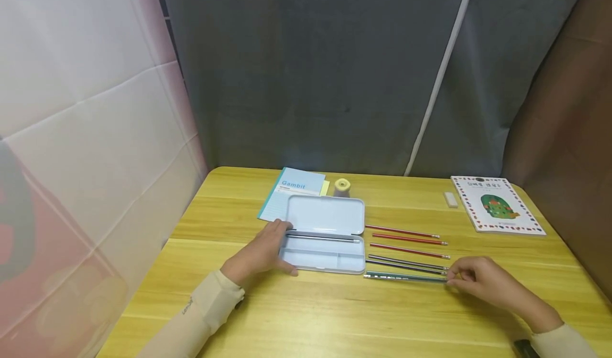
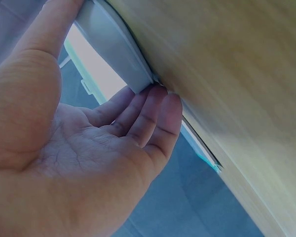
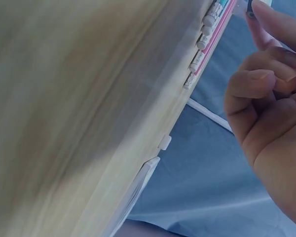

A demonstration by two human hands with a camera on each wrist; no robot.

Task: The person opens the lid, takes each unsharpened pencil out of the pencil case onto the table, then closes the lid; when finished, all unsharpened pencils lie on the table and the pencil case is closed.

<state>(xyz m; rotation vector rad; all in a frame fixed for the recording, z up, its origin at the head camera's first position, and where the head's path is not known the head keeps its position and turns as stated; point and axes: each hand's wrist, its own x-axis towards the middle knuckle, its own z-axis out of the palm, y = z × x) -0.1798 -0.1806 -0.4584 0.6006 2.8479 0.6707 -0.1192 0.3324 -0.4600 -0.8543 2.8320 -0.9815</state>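
An open white pencil case (image 1: 313, 258) lies in the middle of the table, a dark pencil (image 1: 320, 237) in its rear compartment. My left hand (image 1: 262, 249) grips the case's left side, thumb at the front and fingers near the hinge. In the left wrist view, fingertips (image 2: 168, 111) touch the case's corner (image 2: 113, 47). To the case's right, three red pencils (image 1: 406, 238) and some dark pencils (image 1: 413, 262) lie side by side. Nearest the front is a green pencil (image 1: 406, 276); my right hand (image 1: 487, 281) pinches its right end between thumb and index finger.
Behind the case are a light blue notebook (image 1: 298, 180) marked Gambit and a small round container (image 1: 342, 187) with a yellow top. Toward the back right lie a white eraser (image 1: 450, 199) and a picture-covered book (image 1: 497, 205). Grey cloth (image 1: 311, 82) hangs beyond the table.
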